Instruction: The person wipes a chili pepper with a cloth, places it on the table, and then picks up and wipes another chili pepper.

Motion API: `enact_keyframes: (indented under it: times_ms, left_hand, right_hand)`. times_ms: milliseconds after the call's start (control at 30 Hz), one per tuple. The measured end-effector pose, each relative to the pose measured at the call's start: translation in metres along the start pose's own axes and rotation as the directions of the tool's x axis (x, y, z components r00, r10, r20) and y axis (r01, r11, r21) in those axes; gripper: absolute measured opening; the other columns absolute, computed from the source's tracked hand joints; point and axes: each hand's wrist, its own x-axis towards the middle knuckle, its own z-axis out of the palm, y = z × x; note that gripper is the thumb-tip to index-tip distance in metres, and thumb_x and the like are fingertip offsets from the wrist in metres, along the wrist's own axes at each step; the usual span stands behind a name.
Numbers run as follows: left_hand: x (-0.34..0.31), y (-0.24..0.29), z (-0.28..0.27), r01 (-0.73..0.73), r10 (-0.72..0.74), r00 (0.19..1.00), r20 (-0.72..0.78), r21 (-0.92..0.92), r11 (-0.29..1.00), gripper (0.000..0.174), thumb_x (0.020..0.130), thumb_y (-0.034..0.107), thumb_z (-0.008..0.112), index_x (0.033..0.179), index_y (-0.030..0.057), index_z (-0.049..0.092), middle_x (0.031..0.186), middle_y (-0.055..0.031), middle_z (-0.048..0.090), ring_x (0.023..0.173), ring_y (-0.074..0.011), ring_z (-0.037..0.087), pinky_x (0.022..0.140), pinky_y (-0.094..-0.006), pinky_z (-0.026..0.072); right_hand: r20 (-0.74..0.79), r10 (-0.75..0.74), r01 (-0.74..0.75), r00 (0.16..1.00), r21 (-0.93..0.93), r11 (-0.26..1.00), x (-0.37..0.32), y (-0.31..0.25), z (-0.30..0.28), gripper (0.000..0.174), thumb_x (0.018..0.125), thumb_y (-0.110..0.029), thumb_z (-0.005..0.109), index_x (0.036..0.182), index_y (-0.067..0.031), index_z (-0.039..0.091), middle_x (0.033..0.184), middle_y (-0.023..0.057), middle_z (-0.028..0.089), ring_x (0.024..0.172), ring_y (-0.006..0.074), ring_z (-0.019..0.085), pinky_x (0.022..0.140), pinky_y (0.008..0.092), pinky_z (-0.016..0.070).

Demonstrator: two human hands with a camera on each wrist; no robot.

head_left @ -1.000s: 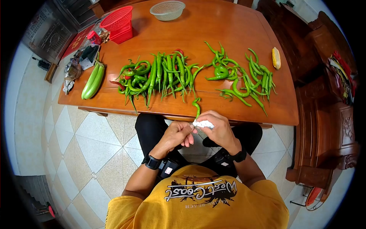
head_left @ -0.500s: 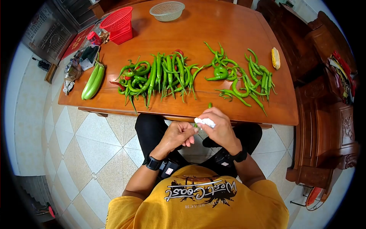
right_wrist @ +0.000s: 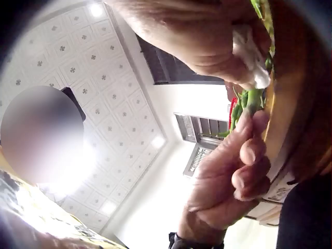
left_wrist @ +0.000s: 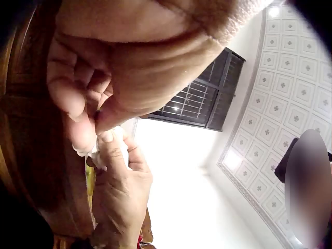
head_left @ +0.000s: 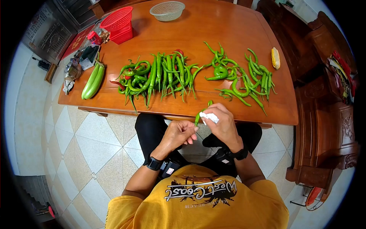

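Note:
Over the table's near edge, in the head view, my left hand (head_left: 178, 134) pinches the near end of a curved green chili pepper (head_left: 197, 119) between thumb and fingers. My right hand (head_left: 223, 125) holds a crumpled white tissue (head_left: 210, 117) against the same pepper, whose far tip shows beyond the knuckles. In the right wrist view the tissue (right_wrist: 250, 57) lies around the pepper (right_wrist: 254, 98) just above the left fingertips. A thick pile of green chili peppers (head_left: 169, 74), with a few red ones, lies ahead to the left. More green peppers (head_left: 244, 82) are spread ahead to the right.
Two pale green eggplants (head_left: 93, 82) lie at the table's left. Behind them stand a red basket (head_left: 122, 32) and a pale colander (head_left: 167, 11). A corn cob (head_left: 276, 58) rests near the right edge of the wooden table (head_left: 228, 26).
My right hand, with the tissue, has shifted away from the left fingertips, up and to the right, uncovering more of the pepper. The left hand has barely moved.

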Motion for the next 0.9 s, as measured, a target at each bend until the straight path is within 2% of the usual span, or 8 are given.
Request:
enact_keyframes:
  times_ms: [100, 233, 467, 567, 767, 800, 900]
  left_hand:
    - [0.001, -0.001, 0.000, 0.001, -0.001, 1.000, -0.002, -0.009, 1.000, 0.021, 0.095, 0.022, 0.065, 0.088, 0.0027, 0.068, 0.069, 0.0009, 0.067, 0.056, -0.0032, 0.059, 0.048, -0.0169, 0.0446]
    - [0.001, -0.002, -0.001, 0.006, -0.005, 1.000, -0.017, 0.033, 0.999, 0.020, 0.094, 0.021, 0.067, 0.089, 0.0018, 0.069, 0.070, -0.0002, 0.068, 0.057, -0.0037, 0.060, 0.048, -0.0170, 0.0452]
    - [0.001, -0.002, 0.001, -0.023, 0.027, 0.998, -0.059, 0.078, 0.997, 0.017, 0.090, 0.016, 0.072, 0.088, -0.0006, 0.072, 0.071, -0.0017, 0.069, 0.058, -0.0045, 0.061, 0.049, -0.0171, 0.0462]
    - [0.002, -0.005, 0.001, -0.061, 0.070, 0.995, -0.072, 0.122, 0.991, 0.016, 0.088, 0.015, 0.074, 0.086, -0.0006, 0.072, 0.070, -0.0010, 0.068, 0.057, -0.0041, 0.060, 0.049, -0.0176, 0.0457]
    - [0.005, -0.010, 0.002, -0.150, 0.183, 0.977, -0.111, 0.256, 0.955, 0.016, 0.084, 0.014, 0.076, 0.082, -0.0008, 0.073, 0.060, -0.0005, 0.063, 0.053, -0.0041, 0.052, 0.049, -0.0224, 0.0413]
    - [0.005, -0.010, 0.001, -0.158, 0.196, 0.974, -0.115, 0.280, 0.947, 0.015, 0.083, 0.014, 0.076, 0.082, -0.0009, 0.073, 0.059, -0.0009, 0.062, 0.052, -0.0043, 0.051, 0.049, -0.0230, 0.0407]
    - [0.003, -0.008, 0.001, -0.155, 0.200, 0.972, -0.125, 0.297, 0.942, 0.015, 0.083, 0.013, 0.077, 0.081, -0.0010, 0.073, 0.059, -0.0015, 0.062, 0.052, -0.0047, 0.050, 0.048, -0.0238, 0.0396]
  right_hand:
    - [0.039, -0.034, 0.032, 0.999, 0.051, 0.998, -0.005, -0.002, 0.006, 0.020, 0.076, -0.001, 0.075, 0.094, 0.0015, 0.067, 0.095, 0.0132, 0.064, 0.085, 0.0283, 0.065, 0.075, 0.0340, 0.0512]
    - [0.052, -0.038, 0.035, 0.998, 0.060, 0.998, -0.004, -0.001, 0.008, 0.019, 0.076, -0.002, 0.075, 0.093, 0.0014, 0.067, 0.096, 0.0131, 0.064, 0.085, 0.0284, 0.065, 0.075, 0.0341, 0.0513]
    - [-0.128, -0.072, 0.057, 0.989, -0.119, 0.991, 0.007, 0.007, -0.004, 0.019, 0.076, 0.000, 0.074, 0.094, 0.0008, 0.067, 0.094, 0.0141, 0.064, 0.084, 0.0296, 0.064, 0.074, 0.0351, 0.0508]
    - [-0.135, -0.035, 0.019, 0.990, -0.116, 0.993, 0.007, 0.008, -0.007, 0.019, 0.076, 0.000, 0.074, 0.094, 0.0011, 0.067, 0.095, 0.0143, 0.064, 0.084, 0.0295, 0.065, 0.074, 0.0349, 0.0508]
    - [0.007, -0.061, 0.060, 0.998, 0.073, 0.996, 0.001, -0.007, -0.001, 0.018, 0.077, -0.001, 0.074, 0.094, 0.0014, 0.067, 0.095, 0.0139, 0.065, 0.084, 0.0282, 0.065, 0.073, 0.0334, 0.0508]
    - [0.011, -0.055, 0.054, 0.998, 0.073, 0.996, 0.002, -0.006, 0.000, 0.018, 0.078, -0.001, 0.074, 0.094, 0.0011, 0.067, 0.095, 0.0135, 0.065, 0.084, 0.0276, 0.065, 0.073, 0.0334, 0.0508]
    - [-0.023, -0.058, 0.058, 0.998, -0.006, 0.998, 0.005, 0.000, -0.003, 0.018, 0.079, -0.002, 0.072, 0.096, 0.0016, 0.066, 0.096, 0.0159, 0.063, 0.085, 0.0336, 0.064, 0.074, 0.0369, 0.0514]
